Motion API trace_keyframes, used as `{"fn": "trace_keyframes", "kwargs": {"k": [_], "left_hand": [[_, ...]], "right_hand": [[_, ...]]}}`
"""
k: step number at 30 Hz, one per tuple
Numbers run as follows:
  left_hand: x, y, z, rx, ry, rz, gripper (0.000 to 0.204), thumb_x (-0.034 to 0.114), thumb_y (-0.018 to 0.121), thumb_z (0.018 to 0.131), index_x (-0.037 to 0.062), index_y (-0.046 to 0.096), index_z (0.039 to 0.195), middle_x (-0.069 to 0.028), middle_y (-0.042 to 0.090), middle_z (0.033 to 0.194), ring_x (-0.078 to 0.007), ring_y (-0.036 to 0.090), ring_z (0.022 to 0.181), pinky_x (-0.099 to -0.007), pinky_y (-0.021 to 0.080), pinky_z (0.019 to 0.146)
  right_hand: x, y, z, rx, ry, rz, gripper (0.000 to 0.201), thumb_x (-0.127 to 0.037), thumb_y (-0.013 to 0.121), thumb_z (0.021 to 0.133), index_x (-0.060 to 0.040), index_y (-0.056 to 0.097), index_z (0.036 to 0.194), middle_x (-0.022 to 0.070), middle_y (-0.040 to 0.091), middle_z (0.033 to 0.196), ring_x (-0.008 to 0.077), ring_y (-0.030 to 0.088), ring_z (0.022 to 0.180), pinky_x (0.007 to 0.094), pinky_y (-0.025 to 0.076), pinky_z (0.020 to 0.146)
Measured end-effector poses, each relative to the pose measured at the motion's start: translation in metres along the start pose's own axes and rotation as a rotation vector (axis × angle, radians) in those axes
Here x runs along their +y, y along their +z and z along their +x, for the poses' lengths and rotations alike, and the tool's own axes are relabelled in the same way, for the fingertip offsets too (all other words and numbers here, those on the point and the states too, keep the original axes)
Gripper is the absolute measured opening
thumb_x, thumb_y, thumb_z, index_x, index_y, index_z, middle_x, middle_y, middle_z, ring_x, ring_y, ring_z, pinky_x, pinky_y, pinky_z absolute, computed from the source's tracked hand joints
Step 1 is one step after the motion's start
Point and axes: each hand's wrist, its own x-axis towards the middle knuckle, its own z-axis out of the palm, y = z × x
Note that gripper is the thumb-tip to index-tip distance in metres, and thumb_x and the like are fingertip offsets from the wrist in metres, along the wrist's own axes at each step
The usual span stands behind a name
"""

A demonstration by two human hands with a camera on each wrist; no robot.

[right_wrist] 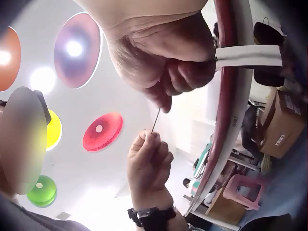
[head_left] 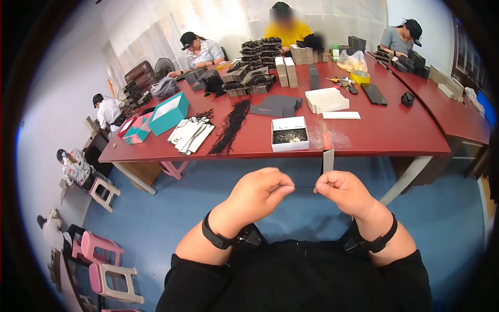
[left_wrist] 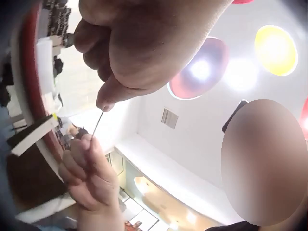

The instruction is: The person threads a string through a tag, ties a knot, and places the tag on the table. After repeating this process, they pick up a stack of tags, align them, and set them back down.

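Note:
A thin dark strand (left_wrist: 98,120) runs taut between my two hands, in front of the table's near edge. My left hand (head_left: 260,193) pinches one end between thumb and fingertips. The other end is pinched by my right hand (head_left: 347,193), its remaining fingers curled in. Both wrist views show the strand as a short straight line from fingertips to fingertips. Just beyond the right hand, a pale flat strip (head_left: 328,160) sticks out over the table edge, with an orange piece (head_left: 326,140) at its far end.
On the red table (head_left: 208,165) lie a white box (head_left: 289,146) of dark bits, a bundle of black cords (head_left: 231,127), white cards (head_left: 191,136), a teal box (head_left: 169,113) and a phone (head_left: 374,94). Stacked dark goods stand farther back. Several people sit around; pink stools (head_left: 101,247) are at left.

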Motion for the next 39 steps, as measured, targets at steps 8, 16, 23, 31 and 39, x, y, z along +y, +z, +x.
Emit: {"fn": "trace_keyframes", "kwargs": {"k": [8, 16, 23, 31, 39], "left_hand": [[-0.002, 0.038, -0.001, -0.059, 0.072, 0.019, 0.008, 0.009, 0.067, 0.076, 0.0073, 0.062, 0.082, -0.0068, 0.056, 0.069, -0.0275, 0.058, 0.067, -0.0368, 0.047, 0.057], [-0.063, 0.028, 0.046, -0.038, -0.082, 0.140, 0.011, 0.014, 0.067, 0.077, 0.0038, 0.065, 0.080, -0.0122, 0.061, 0.076, -0.0254, 0.060, 0.071, -0.0350, 0.047, 0.064], [-0.125, 0.011, 0.103, -0.358, -0.448, 0.353, 0.018, 0.015, 0.070, 0.072, 0.0025, 0.068, 0.085, -0.0143, 0.065, 0.072, -0.0272, 0.062, 0.065, -0.0357, 0.048, 0.063], [-0.120, 0.012, 0.100, -0.175, -0.370, 0.266, 0.014, 0.014, 0.069, 0.074, 0.0032, 0.068, 0.083, -0.0114, 0.065, 0.073, -0.0229, 0.062, 0.065, -0.0338, 0.048, 0.064], [-0.125, 0.023, 0.087, 0.084, -0.426, 0.035, 0.012, 0.007, 0.064, 0.078, 0.0004, 0.063, 0.088, -0.0141, 0.064, 0.080, -0.0232, 0.062, 0.075, -0.0324, 0.048, 0.069]], "right_hand": [[0.006, 0.013, 0.001, -0.149, 0.119, 0.344, 0.023, -0.021, 0.051, 0.094, -0.0022, 0.051, 0.108, 0.0009, 0.055, 0.085, 0.0070, 0.050, 0.070, 0.0225, 0.043, 0.066], [0.037, -0.001, 0.000, 0.330, -0.053, 0.064, 0.009, -0.012, 0.055, 0.091, -0.0031, 0.055, 0.089, -0.0052, 0.051, 0.073, 0.0005, 0.040, 0.062, 0.0183, 0.032, 0.053], [0.036, 0.006, -0.007, 0.542, -0.206, 0.061, 0.006, -0.008, 0.057, 0.089, -0.0022, 0.057, 0.086, -0.0073, 0.048, 0.066, -0.0009, 0.036, 0.058, 0.0173, 0.029, 0.051], [0.044, -0.001, -0.009, 0.593, -0.265, 0.105, 0.006, -0.007, 0.057, 0.089, -0.0018, 0.057, 0.086, -0.0076, 0.047, 0.066, -0.0010, 0.035, 0.057, 0.0171, 0.029, 0.051], [0.037, 0.005, -0.001, 0.628, -0.330, -0.214, 0.007, -0.006, 0.060, 0.087, -0.0011, 0.057, 0.083, -0.0042, 0.051, 0.065, 0.0005, 0.040, 0.056, 0.0188, 0.034, 0.050]]}}
